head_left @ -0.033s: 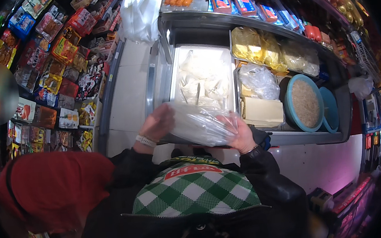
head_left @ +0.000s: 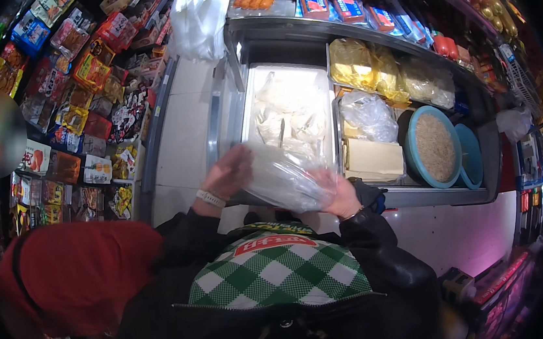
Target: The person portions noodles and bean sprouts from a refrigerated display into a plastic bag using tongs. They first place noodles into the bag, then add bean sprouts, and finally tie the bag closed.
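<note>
Stretched between my hands is a clear plastic bag (head_left: 285, 180), crinkled and shiny. My left hand (head_left: 229, 171), with a pale band at the wrist, has its fingers bent at the bag's left end; they are somewhat blurred. At the other end my right hand (head_left: 338, 193) grips the bag, thumb on top. Just beyond the bag, a white tray (head_left: 250, 116) sits in the counter. White food lies in it, washed out by bright light, with what looks like a dark utensil handle (head_left: 283, 130) sticking up.
Right of the tray are yellowish bags (head_left: 353, 63), a clear bag (head_left: 368, 118), a beige flat stack (head_left: 374, 159) and a blue basin (head_left: 426, 177) of pale shreds. Packaged foods (head_left: 92, 69) fill the left shelf. A person in red (head_left: 88, 265) is close at my left.
My left hand has moved slightly up, and the bag's left end with it. My right hand has barely shifted.
</note>
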`<action>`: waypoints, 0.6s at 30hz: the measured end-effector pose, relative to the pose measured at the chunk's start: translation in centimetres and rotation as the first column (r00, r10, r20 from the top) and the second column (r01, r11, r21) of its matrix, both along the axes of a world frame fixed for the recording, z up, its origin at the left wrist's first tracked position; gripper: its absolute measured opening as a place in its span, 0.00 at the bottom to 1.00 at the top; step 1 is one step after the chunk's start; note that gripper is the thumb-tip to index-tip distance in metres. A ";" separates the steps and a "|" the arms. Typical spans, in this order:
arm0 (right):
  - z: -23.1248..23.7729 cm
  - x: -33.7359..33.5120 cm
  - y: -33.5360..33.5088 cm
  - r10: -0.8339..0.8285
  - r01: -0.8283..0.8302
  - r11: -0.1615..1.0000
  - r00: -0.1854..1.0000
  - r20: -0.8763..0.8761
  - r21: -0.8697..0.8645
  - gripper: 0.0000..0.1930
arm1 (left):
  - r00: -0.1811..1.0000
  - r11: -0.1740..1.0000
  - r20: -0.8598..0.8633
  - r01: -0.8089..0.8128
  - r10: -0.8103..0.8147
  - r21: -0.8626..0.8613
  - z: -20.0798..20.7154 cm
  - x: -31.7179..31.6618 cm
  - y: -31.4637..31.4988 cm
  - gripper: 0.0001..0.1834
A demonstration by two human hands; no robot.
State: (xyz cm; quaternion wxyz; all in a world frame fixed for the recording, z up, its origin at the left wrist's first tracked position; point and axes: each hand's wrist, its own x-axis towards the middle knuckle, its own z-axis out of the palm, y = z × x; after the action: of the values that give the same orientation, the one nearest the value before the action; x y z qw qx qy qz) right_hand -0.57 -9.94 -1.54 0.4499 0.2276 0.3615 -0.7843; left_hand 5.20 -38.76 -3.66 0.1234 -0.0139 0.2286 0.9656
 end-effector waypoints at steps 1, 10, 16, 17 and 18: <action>0.3 0.3 0.1 0.113 -0.115 0.992 0.992 -0.052 -0.042 0.14 | 1.000 0.999 -0.006 0.021 -0.021 -0.029 -0.3 -0.9 0.5 0.11; -2.9 -3.0 4.7 0.075 -0.193 0.691 0.978 -0.196 -0.696 0.39 | 0.950 0.527 -0.035 0.141 -0.311 -0.838 -4.7 -4.1 7.0 0.11; -2.6 -3.5 3.0 -0.111 -0.109 0.821 0.933 -0.344 -0.561 0.52 | 0.929 0.949 0.197 0.303 -0.314 0.085 -3.6 -3.5 6.6 0.07; -2.5 -3.5 2.6 -0.153 -0.062 0.791 0.943 -0.295 -0.608 0.50 | 0.933 0.940 0.154 0.303 -0.326 0.159 -3.5 -3.9 6.0 0.07; -2.4 -3.6 2.4 -0.144 -0.078 0.779 0.943 -0.299 -0.622 0.48 | 0.928 0.922 0.123 0.320 -0.352 0.219 -3.3 -4.3 4.9 0.08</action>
State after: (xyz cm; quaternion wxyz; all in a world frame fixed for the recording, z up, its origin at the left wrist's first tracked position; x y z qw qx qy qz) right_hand -4.15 -7.51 -3.91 0.4188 -0.0631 0.1463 -0.8940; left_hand 0.89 -33.89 -6.93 0.3063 -0.0394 0.1211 0.9434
